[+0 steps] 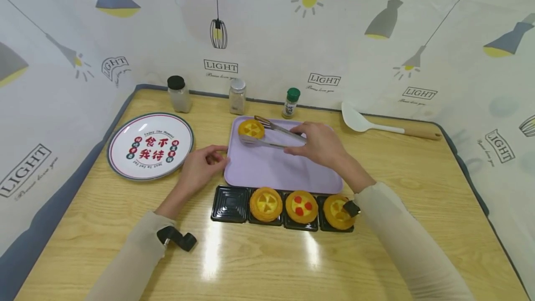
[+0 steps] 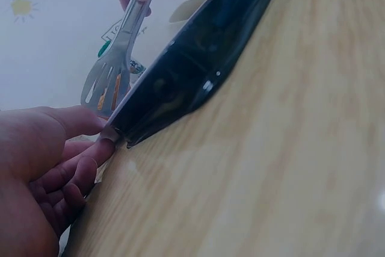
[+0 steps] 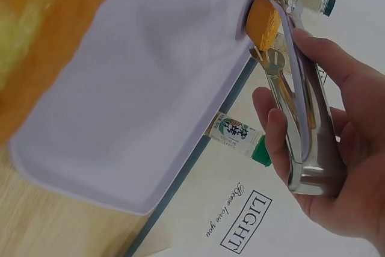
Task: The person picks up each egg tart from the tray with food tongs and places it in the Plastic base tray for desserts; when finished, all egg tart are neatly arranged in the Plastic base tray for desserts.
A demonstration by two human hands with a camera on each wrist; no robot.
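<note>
My right hand (image 1: 321, 147) holds metal serving tongs (image 3: 319, 176), thumb on one arm and fingers on the other. Their slotted tips sit on either side of an egg tart (image 1: 251, 129) at the far left corner of the lilac tray (image 1: 284, 168). At the tray's left edge, my left hand (image 1: 201, 167) pinches the rim between thumb and forefinger, as the left wrist view shows. Along the near side of the tray runs a row of black square holders. The leftmost holder (image 1: 229, 204) is bare; the others carry tarts, one (image 1: 301, 207) with red pieces on top.
A white plate (image 1: 140, 166) with red lettering lies left of the tray. Behind stand a black-capped jar (image 1: 179, 96), a silver-capped jar (image 1: 237, 99) and a green-capped bottle (image 1: 291, 103). A white spatula (image 1: 359, 122) with a wooden handle lies at the back right.
</note>
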